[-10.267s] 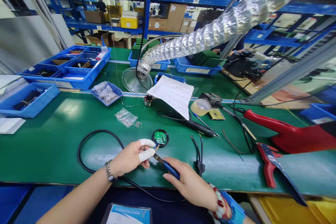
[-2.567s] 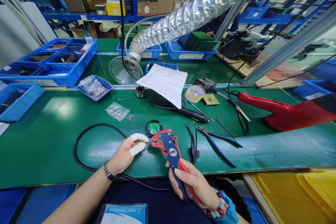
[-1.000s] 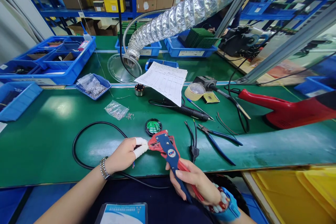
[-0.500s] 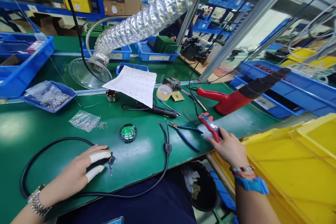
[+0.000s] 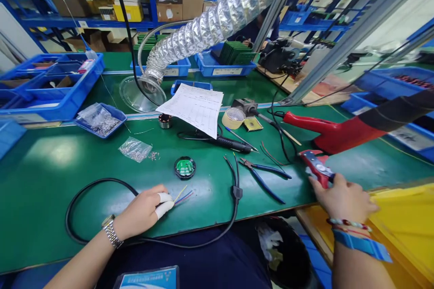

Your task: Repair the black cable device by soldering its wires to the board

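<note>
My left hand (image 5: 145, 210), with white finger covers on thumb and forefinger, pinches the end of a black cable (image 5: 98, 181). Thin yellow, blue and red wires (image 5: 183, 198) stick out past its fingertips. At the right, my right hand (image 5: 346, 201) has thumb and fingers around the handle of a red wire stripper (image 5: 317, 167), whose head lies at the table surface. Diagonal cutting pliers (image 5: 264, 176) lie left of it, beside the cable's split end with a black joint (image 5: 237, 193). A round green circuit board in a black housing (image 5: 185, 168) sits beyond my left hand.
A red heat gun (image 5: 325, 131) lies beyond my right hand. Farther back are a black electric screwdriver (image 5: 233, 144), a paper sheet (image 5: 195, 106), a tape roll (image 5: 233, 118) and a screw bag (image 5: 134, 149). A silver duct (image 5: 203, 25) hangs overhead. A yellow bin (image 5: 403, 230) stands right.
The view has swung left. My left hand's thumb and forefinger have closed together, and the wires now point right, fanned out. My right hand stays at the wire stripper.
</note>
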### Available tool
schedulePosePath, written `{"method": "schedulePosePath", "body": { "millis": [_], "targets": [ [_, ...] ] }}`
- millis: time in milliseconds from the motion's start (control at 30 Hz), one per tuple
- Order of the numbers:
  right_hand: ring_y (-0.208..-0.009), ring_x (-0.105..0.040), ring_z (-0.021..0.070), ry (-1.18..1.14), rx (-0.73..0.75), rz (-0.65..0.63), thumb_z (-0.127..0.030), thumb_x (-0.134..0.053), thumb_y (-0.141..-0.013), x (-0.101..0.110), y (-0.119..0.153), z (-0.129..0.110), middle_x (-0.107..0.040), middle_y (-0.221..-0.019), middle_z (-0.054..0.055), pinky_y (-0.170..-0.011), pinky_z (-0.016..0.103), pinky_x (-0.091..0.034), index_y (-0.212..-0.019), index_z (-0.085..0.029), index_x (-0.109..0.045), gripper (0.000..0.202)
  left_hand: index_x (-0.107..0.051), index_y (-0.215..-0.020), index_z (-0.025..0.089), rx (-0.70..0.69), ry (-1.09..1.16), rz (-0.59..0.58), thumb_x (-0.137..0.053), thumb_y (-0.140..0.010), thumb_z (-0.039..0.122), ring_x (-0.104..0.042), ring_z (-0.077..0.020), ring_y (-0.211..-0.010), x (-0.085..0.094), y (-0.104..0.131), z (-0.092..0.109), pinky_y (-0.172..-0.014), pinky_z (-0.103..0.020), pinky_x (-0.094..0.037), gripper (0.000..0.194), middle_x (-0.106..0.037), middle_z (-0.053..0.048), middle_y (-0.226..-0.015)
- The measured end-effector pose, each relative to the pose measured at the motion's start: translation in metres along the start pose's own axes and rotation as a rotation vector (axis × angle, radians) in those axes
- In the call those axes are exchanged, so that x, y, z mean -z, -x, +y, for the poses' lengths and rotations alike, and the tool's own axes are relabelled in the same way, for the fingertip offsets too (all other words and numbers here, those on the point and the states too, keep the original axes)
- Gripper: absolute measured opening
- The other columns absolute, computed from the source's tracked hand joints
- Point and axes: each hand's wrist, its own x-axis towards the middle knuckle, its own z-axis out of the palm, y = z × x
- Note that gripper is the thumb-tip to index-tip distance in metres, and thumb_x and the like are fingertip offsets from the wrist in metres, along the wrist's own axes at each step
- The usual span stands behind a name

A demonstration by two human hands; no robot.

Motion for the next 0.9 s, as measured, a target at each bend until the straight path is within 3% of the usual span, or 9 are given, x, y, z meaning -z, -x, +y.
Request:
{"method": "schedulePosePath", "body": {
  "millis": [100, 167, 267, 333, 467, 567, 700, 900],
  "targets": [
    [-0.103, -0.043, 0.0538, -0.05, 0.001, 0.058, -0.051, -0.043, -0.077, 0.006, -0.002, -0.007, -0.053, -0.103, 0.035, -0.068, 0.066, -0.029, -0.106, -0.008, -0.059, 0.054, -0.06, -0.087, 0.018, 0.031, -0.035, 0.054, -0.041, -0.09, 0.033, -0.053, -0.0149, -0.073, -0.007, -0.003, -0.003, -0.069, -0.025, -0.041, 0.025, -0.056, -0.005, -0.087],
    [-0.113, -0.04, 0.0474, -0.165, 0.107, 0.098, -0.046, -0.044, -0.078, 0.012, -0.001, -0.022, -0.051, -0.113, 0.032, -0.083, 0.063, -0.03, -0.111, -0.005, -0.057, 0.054, -0.06, -0.087, 0.017, 0.04, -0.063, 0.098, -0.042, -0.09, 0.034, -0.052, -0.0162, -0.075, -0.011, -0.003, -0.005, -0.07, -0.026, -0.041, 0.024, -0.056, -0.005, -0.085],
    [-0.108, -0.052, 0.0293, -0.404, 0.343, 0.072, -0.045, -0.041, -0.082, 0.024, 0.011, -0.059, -0.058, -0.112, 0.02, -0.095, 0.041, -0.038, -0.107, -0.008, -0.059, 0.048, -0.06, -0.089, 0.017, 0.024, -0.065, 0.118, -0.043, -0.09, 0.034, -0.052, -0.0177, -0.079, -0.014, 0.001, -0.004, -0.072, -0.028, -0.041, 0.024, -0.057, -0.006, -0.085],
    [-0.091, -0.061, 0.0198, -0.566, 0.492, -0.096, -0.045, -0.043, -0.083, 0.034, 0.029, -0.091, -0.066, -0.098, 0.009, -0.085, 0.03, -0.047, -0.095, -0.017, -0.064, 0.037, -0.059, -0.093, 0.018, 0.014, -0.032, 0.129, -0.043, -0.09, 0.033, -0.052, -0.0177, -0.081, -0.013, 0.005, -0.002, -0.074, -0.029, -0.041, 0.022, -0.058, -0.006, -0.087],
    [-0.081, -0.061, 0.0179, -0.961, 0.721, -0.72, -0.033, -0.051, -0.083, 0.051, 0.087, -0.154, -0.067, -0.087, 0.006, -0.076, 0.03, -0.048, -0.09, -0.018, -0.067, 0.023, -0.058, -0.1, 0.02, -0.015, 0.058, 0.145, -0.043, -0.091, 0.028, -0.052, -0.017, -0.086, -0.011, 0.012, 0.002, -0.078, -0.03, -0.042, 0.019, -0.059, -0.005, -0.094],
    [-0.069, -0.06, 0.0159, -1.096, 0.723, -0.956, -0.028, -0.06, -0.077, 0.057, 0.129, -0.187, -0.066, -0.078, 0.005, -0.065, 0.028, -0.049, -0.088, -0.016, -0.068, 0.018, -0.058, -0.101, 0.021, -0.035, 0.11, 0.135, -0.043, -0.09, 0.025, -0.052, -0.0164, -0.089, -0.01, 0.015, 0.005, -0.08, -0.029, -0.042, 0.019, -0.059, -0.005, -0.096],
    [-0.057, -0.056, 0.0138, -1.138, 0.662, -0.986, -0.033, -0.063, -0.073, 0.056, 0.159, -0.21, -0.065, -0.066, 0.003, -0.053, 0.024, -0.047, -0.082, -0.015, -0.068, 0.021, -0.059, -0.096, 0.019, -0.046, 0.149, 0.134, -0.042, -0.09, 0.024, -0.053, -0.0158, -0.087, -0.012, 0.014, 0.008, -0.078, -0.028, -0.043, 0.018, -0.06, -0.005, -0.092],
    [-0.051, -0.052, 0.013, -1.16, 0.595, -0.866, -0.036, -0.051, -0.082, 0.05, 0.167, -0.214, -0.059, -0.056, 0.002, -0.051, 0.025, -0.04, -0.063, -0.015, -0.063, 0.031, -0.059, -0.088, 0.017, 0.058, 0.12, 0.206, -0.041, -0.09, 0.024, -0.056, -0.0168, -0.08, -0.022, 0.009, 0.009, -0.074, -0.028, -0.044, 0.02, -0.062, -0.004, -0.084]
  ]
}}
